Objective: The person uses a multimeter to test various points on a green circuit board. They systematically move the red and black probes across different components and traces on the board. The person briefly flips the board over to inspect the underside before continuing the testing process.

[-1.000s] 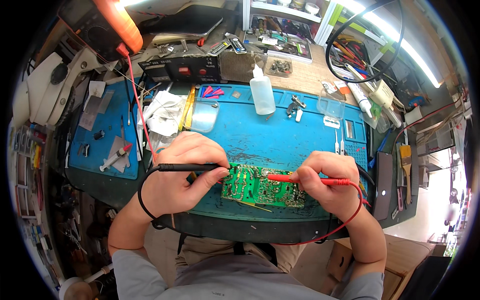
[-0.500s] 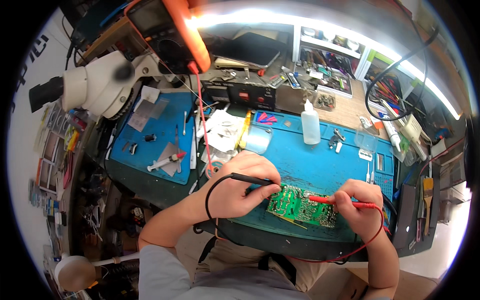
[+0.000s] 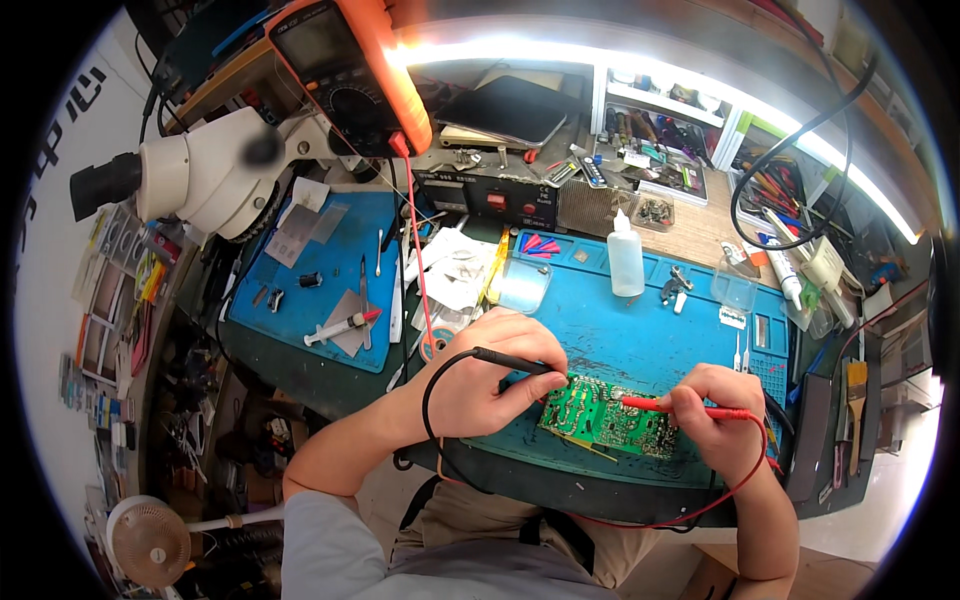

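Observation:
A green circuit board (image 3: 600,425) lies on the blue work mat in front of me, its soldered side up. My left hand (image 3: 490,390) is closed around a black multimeter probe (image 3: 508,361), at the board's upper left edge. Its tip is hidden by my fingers, so contact cannot be made out. My right hand (image 3: 715,410) pinches a red multimeter probe (image 3: 645,403) that points left over the upper middle of the board. Whether its tip touches the solder is too small to tell. An orange multimeter (image 3: 352,95) stands upright at the back left, a red lead plugged into it.
A white bottle (image 3: 625,258) stands on the blue mat (image 3: 600,335) behind the board. A microscope (image 3: 205,170) is at the far left, beside a second mat with a syringe (image 3: 340,328) and tweezers. Crumpled tissue (image 3: 455,265) lies between the mats. A brush (image 3: 856,400) rests far right.
The whole view has shifted slightly, with the bench appearing a little lower and further right. Both hands keep their grips on the probes, close to the same spots over the board.

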The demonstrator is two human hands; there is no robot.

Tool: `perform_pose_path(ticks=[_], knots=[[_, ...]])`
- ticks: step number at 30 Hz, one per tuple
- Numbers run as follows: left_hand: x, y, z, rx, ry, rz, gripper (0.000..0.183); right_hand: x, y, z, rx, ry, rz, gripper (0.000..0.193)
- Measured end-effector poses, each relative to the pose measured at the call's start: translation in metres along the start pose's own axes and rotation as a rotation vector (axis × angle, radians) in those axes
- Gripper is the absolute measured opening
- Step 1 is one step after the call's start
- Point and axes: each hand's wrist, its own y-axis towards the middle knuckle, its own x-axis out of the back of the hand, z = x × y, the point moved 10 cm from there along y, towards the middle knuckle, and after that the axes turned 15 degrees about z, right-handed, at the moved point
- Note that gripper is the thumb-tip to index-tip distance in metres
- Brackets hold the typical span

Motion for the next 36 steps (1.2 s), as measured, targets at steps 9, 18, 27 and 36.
perform_pose_path(ticks=[9, 18, 27, 36], knots=[[0.0006, 0.0009, -0.0005, -0.001, -0.009, 0.007, 0.008, 0.0007, -0.0016, 0.0034, 0.028, -0.018, 0.008, 0.013], [-0.0005, 0.0009, 0.0005, -0.006, -0.001, 0.014, 0.009, -0.0001, 0.0021, 0.0042, 0.070, 0.016, 0.001, 0.015], [-0.0009, 0.0006, 0.0009, -0.002, 0.016, 0.020, 0.009, 0.0009, 0.0013, 0.0052, 0.083, -0.001, -0.017, 0.016], [0.0008, 0.0023, -0.0002, 0.014, 0.018, -0.002, 0.009, 0.0011, 0.0017, 0.0062, 0.097, -0.005, -0.020, 0.014]])
